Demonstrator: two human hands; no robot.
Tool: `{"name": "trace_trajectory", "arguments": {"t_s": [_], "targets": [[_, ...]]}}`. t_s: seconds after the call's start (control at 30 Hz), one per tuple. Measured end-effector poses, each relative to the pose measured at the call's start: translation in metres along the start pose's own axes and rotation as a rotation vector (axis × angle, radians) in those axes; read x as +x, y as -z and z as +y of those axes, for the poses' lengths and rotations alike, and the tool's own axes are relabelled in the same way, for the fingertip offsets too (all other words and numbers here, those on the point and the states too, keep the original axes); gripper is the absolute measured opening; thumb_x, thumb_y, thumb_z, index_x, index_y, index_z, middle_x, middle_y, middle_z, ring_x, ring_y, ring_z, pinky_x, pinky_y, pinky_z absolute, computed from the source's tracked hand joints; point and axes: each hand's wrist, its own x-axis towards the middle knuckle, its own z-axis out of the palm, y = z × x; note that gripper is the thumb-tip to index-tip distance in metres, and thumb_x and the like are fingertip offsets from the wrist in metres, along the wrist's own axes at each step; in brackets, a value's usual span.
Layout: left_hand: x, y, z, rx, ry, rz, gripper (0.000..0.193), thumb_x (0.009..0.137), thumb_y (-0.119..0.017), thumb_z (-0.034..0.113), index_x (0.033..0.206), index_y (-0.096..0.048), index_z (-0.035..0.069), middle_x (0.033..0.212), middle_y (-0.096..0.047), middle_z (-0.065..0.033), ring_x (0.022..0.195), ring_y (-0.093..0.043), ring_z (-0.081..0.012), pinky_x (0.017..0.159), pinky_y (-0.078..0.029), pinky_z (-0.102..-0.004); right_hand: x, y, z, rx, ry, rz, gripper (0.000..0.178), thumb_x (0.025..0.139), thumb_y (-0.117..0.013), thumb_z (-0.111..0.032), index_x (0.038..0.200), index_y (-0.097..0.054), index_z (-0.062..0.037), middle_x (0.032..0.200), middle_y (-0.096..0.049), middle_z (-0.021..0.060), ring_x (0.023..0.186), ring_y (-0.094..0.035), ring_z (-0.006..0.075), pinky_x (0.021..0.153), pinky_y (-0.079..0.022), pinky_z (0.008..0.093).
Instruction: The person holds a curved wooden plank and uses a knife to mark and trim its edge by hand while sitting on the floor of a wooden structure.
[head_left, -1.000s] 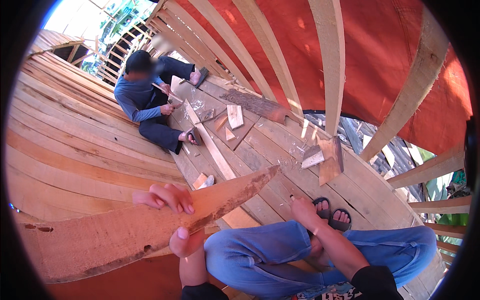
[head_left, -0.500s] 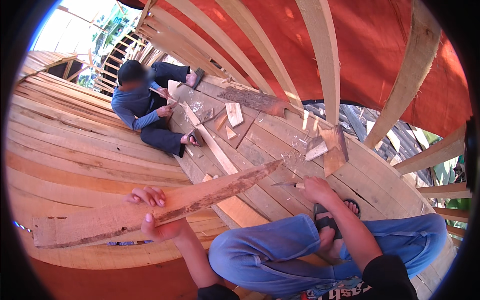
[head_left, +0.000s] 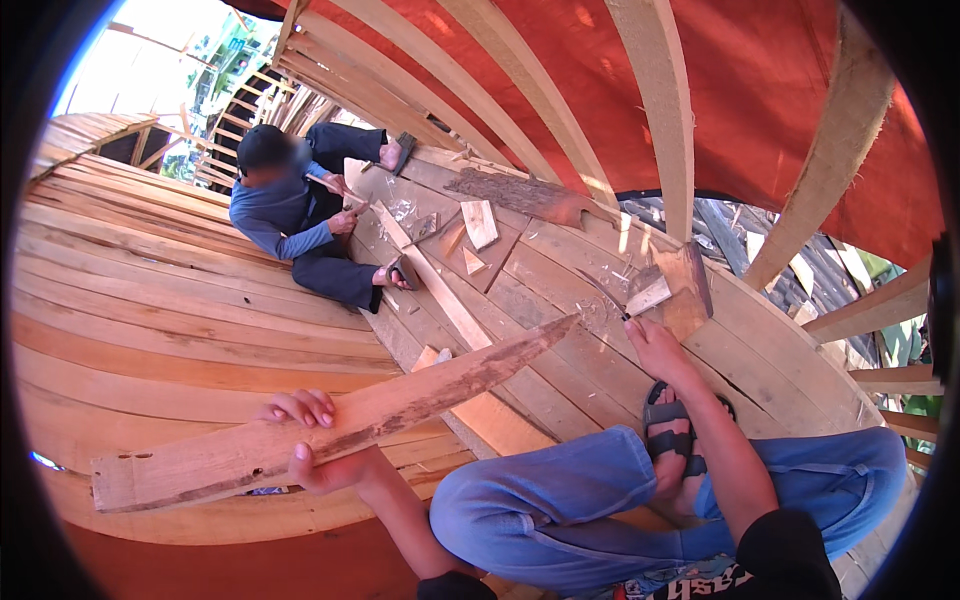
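Note:
My left hand (head_left: 325,442) grips a long wooden plank (head_left: 240,448) by its edges, fingers over the top and thumb below. The plank slants up to the right, its far end tapering to a point, with rough bark-brown patches along its lower edge. In my right hand (head_left: 655,345) is a knife with a thin, dark, curved blade (head_left: 603,291), pointing up and left over the boards. The knife is apart from the plank. My fist hides most of its handle.
Across from me a person in a blue top (head_left: 275,215) sits working a strip of wood. Wood offcuts (head_left: 480,224), shavings and a bark-covered slab (head_left: 530,197) lie on the plank floor (head_left: 545,260). Curved wooden ribs (head_left: 660,120) rise at the right before a red tarp (head_left: 760,90).
My right hand has moved up and away with the knife, whose blade has swung from nearly level to slanting upward. My left hand still holds the plank.

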Motion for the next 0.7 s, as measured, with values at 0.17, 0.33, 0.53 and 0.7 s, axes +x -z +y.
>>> {"name": "trace_trajectory", "arguments": {"t_s": [0.17, 0.33, 0.53, 0.7], "targets": [[0.0, -0.007, 0.0, -0.021, -0.009, -0.08, 0.041, 0.068, -0.059, 0.021, 0.101, -0.043, 0.003, 0.076, -0.038, -0.0062, 0.064, -0.041, -0.0151, 0.063, -0.035, -0.0283, -0.03, -0.074, -0.022, 0.255, 0.115, -0.158, 0.043, 0.099, -0.042, -0.039, 0.092, -0.055, 0.0019, 0.085, -0.062, 0.0277, 0.088, -0.06, 0.0453, 0.076, -0.044, 0.0522], [0.0, -0.02, 0.0, -0.051, -0.016, -0.158, 0.045, 0.066, -0.061, 0.022, 0.101, -0.04, 0.002, 0.076, -0.039, -0.0067, 0.061, -0.041, -0.0144, 0.06, -0.034, -0.0268, -0.034, -0.097, -0.038, 0.251, 0.057, -0.173, 0.042, 0.099, -0.042, -0.039, 0.092, -0.054, 0.0004, 0.083, -0.063, 0.0264, 0.085, -0.061, 0.0449, 0.074, -0.045, 0.052], [0.0, -0.021, 0.002, -0.026, -0.021, -0.095, 0.047, 0.063, -0.068, 0.021, 0.096, -0.038, 0.006, 0.074, -0.041, -0.0059, 0.056, -0.042, -0.0137, 0.058, -0.035, -0.026, -0.033, -0.106, -0.038, 0.239, 0.04, -0.055, 0.034, 0.099, -0.043, -0.034, 0.095, -0.05, -0.0009, 0.078, -0.061, 0.025, 0.08, -0.061, 0.0439, 0.068, -0.046, 0.0507], [0.002, -0.017, 0.0, -0.018, -0.017, -0.078, 0.047, 0.063, -0.068, 0.021, 0.096, -0.038, 0.005, 0.074, -0.039, -0.0058, 0.057, -0.042, -0.0137, 0.059, -0.035, -0.0255, -0.032, -0.109, -0.04, 0.199, 0.096, -0.122, 0.036, 0.099, -0.041, -0.036, 0.1, -0.051, -0.0021, 0.082, -0.065, 0.0268, 0.079, -0.062, 0.0472, 0.07, -0.047, 0.0561]]}}
